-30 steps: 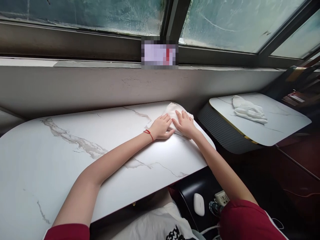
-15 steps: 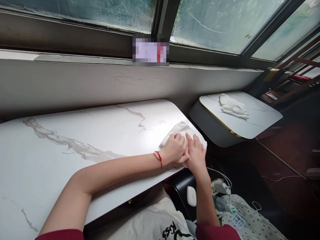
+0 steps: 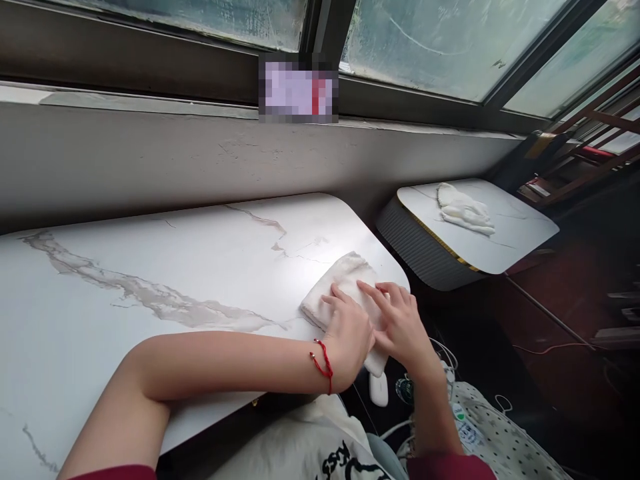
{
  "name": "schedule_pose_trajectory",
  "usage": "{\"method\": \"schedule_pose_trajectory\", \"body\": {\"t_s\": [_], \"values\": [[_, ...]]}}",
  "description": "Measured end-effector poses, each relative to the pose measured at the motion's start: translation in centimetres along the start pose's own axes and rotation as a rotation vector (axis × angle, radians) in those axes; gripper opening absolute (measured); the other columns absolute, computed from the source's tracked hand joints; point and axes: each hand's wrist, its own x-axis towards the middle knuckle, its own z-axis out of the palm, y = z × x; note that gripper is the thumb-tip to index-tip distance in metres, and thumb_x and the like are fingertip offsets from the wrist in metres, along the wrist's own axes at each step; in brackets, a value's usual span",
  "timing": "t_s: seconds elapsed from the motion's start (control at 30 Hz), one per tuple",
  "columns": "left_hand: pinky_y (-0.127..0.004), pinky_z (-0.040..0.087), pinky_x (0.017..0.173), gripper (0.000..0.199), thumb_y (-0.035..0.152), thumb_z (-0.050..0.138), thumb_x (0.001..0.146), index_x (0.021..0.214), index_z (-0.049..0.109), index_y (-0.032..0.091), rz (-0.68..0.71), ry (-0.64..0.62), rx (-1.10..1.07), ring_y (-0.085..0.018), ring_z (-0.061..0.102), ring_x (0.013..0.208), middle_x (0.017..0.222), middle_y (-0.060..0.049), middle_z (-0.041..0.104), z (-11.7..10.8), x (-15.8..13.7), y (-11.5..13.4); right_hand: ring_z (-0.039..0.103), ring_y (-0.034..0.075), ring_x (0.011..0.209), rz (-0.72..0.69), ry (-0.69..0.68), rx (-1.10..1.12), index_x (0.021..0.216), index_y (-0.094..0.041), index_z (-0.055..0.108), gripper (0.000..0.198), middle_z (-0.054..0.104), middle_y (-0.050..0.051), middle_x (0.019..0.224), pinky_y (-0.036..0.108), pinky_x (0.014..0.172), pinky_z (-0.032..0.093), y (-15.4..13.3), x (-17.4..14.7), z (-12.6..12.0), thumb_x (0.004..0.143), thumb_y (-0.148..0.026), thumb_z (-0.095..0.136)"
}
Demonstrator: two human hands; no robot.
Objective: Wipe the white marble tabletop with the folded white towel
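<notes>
A white cloth (image 3: pixel 345 270) lies folded on the right end of a white marble-patterned table (image 3: pixel 200 253), and its near corner hangs over the table's front edge. My left hand (image 3: pixel 347 330), with a red cord bracelet at the wrist, rests on the cloth, its fingers apart and slightly bent. Beside it, my right hand (image 3: pixel 397 320) presses on the cloth's right side with spread fingers. The two hands nearly meet at the thumbs. Part of the cloth beneath them is hidden.
Another white cloth (image 3: pixel 465 210) lies on a second table (image 3: pixel 520 227) to the right. Below the table edge are a white case (image 3: pixel 379 390), cables and a polka-dot fabric (image 3: pixel 500 427). A wall (image 3: pixel 190 150) and windows (image 3: pixel 420 50) run along the back.
Both hands and the cloth have shifted toward me, the cloth also leftward; a corner now hangs over the front edge. My left fingers, bunched before, are spread more.
</notes>
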Motion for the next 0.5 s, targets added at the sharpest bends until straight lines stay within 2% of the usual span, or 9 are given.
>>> {"method": "schedule_pose_trajectory", "body": {"t_s": [0.1,0.2,0.33,0.4,0.5], "values": [[-0.070,0.052,0.088,0.056,0.050,0.072,0.080,0.111,0.078,0.004,-0.004,-0.008,-0.036,-0.058,0.058,0.124,0.120,-0.032,0.071,0.4,-0.4,-0.4,0.053,0.035,0.125,-0.068,-0.016,0.093,0.146,-0.025,0.052,0.059,0.052,0.016,0.132,0.055,0.106,0.045,0.3,0.8,-0.1,0.092,-0.049,0.056],[-0.074,0.049,0.093,0.073,0.061,0.073,0.073,0.115,0.076,0.001,-0.067,0.006,-0.027,-0.061,0.054,0.127,0.127,-0.035,0.067,1.0,-0.3,-1.0,0.036,0.034,0.148,-0.148,-0.069,0.179,0.155,-0.029,0.039,0.059,0.034,0.016,0.159,0.054,0.117,0.036,0.1,1.4,0.7,0.100,-0.049,0.046],[-0.077,0.047,0.092,0.092,0.078,0.074,0.063,0.123,0.074,0.009,-0.131,0.001,-0.059,-0.064,0.048,0.132,0.133,-0.030,0.066,1.8,0.6,-1.8,0.013,0.037,0.159,-0.178,-0.112,0.124,0.163,-0.029,0.026,0.062,0.013,0.015,0.171,0.061,0.122,0.023,-0.5,2.7,2.0,0.104,-0.046,0.034],[-0.078,0.044,0.097,0.102,0.078,0.079,0.057,0.131,0.069,0.008,-0.209,-0.034,-0.145,-0.064,0.043,0.136,0.140,-0.031,0.061,1.7,1.4,-2.5,0.007,0.038,0.160,-0.171,-0.140,0.086,0.164,-0.028,0.025,0.064,0.007,0.015,0.173,0.062,0.123,0.021,-0.7,3.7,2.5,0.104,-0.046,0.034],[-0.071,0.040,0.109,0.110,0.070,0.084,0.058,0.145,0.058,0.007,-0.331,-0.174,-0.234,-0.059,0.036,0.145,0.152,-0.030,0.050,0.7,2.8,-4.1,0.005,0.039,0.160,-0.162,-0.196,0.036,0.165,-0.028,0.023,0.065,0.003,0.014,0.174,0.062,0.123,0.020,-0.8,5.8,3.0,0.103,-0.046,0.035]]}}
